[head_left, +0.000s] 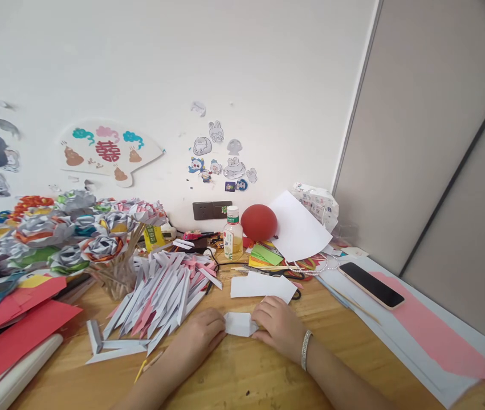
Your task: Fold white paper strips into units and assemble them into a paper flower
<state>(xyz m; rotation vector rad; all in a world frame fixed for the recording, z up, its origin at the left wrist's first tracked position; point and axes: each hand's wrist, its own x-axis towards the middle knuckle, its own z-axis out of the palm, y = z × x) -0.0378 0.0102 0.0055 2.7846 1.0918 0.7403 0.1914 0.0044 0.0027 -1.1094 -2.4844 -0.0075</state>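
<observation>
A small folded piece of white paper (pixel 239 323) lies on the wooden table (pixel 233 376) between my two hands. My left hand (pixel 202 332) has its fingers curled onto the paper's left edge, pressing it down. On the right edge, the fingers of my right hand (pixel 277 326) are bent and pinch the fold; a silver bracelet (pixel 306 348) sits on that wrist. A larger white sheet (pixel 263 286) lies flat just behind the hands.
A heap of folded white and pink paper strips (pixel 165 296) lies left of my hands. Paper flowers in a glass vase (pixel 116 267), red sheets (pixel 20 324), a small bottle (pixel 232 233), a red ball (pixel 259 222), a phone (pixel 371 283) and a pink sheet (pixel 434 333) surround them.
</observation>
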